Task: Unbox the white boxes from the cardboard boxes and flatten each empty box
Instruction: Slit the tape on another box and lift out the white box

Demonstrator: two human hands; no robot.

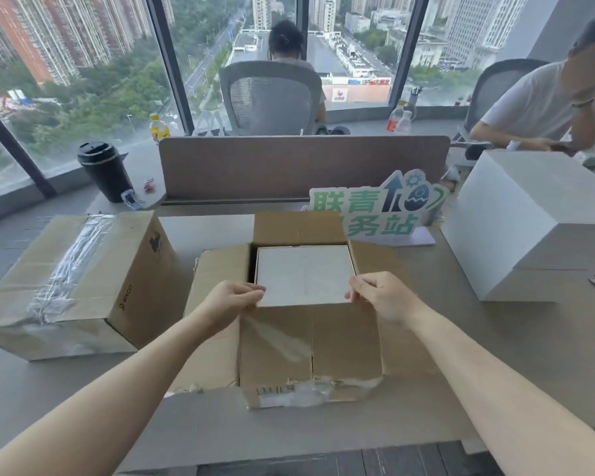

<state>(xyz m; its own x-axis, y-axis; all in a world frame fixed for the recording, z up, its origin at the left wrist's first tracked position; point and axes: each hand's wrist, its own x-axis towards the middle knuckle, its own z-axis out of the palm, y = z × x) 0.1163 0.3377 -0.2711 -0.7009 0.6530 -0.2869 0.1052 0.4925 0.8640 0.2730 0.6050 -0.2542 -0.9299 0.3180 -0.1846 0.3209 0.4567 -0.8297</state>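
**A:** The white box (pixel 303 274) sits down inside the open cardboard box (pixel 310 341) in the middle of the desk (pixel 323 427), with all four flaps folded out so nothing blocks the way up.

**B:** And the hands?

**A:** The left hand (pixel 234 302) pinches the near left corner of the white box, the right hand (pixel 380 297) pinches the near right corner. I'd say they take the near edge because the fit is tight and there is no gap along the sides to reach into.

**B:** So the lift hasn't got far?

**A:** My guess is it's just starting; most of the white box is below the rim.

**B:** What else waits?

**A:** A taped cardboard box (pixel 79 283) stands just left of the open one, sealed with clear tape, likely next in line. A second white box (pixel 529 221) stands at the right, probably where the unpacked ones go.

**B:** Any writing?

**A:** The taped one shows "PICO" on its side, plus a dark printed mark I can't read. The green sign (pixel 378 204) behind the open box reads 联青 and 务站, its first lower character hidden. A shipping label (pixel 275 391) on the near face is too blurred to read.
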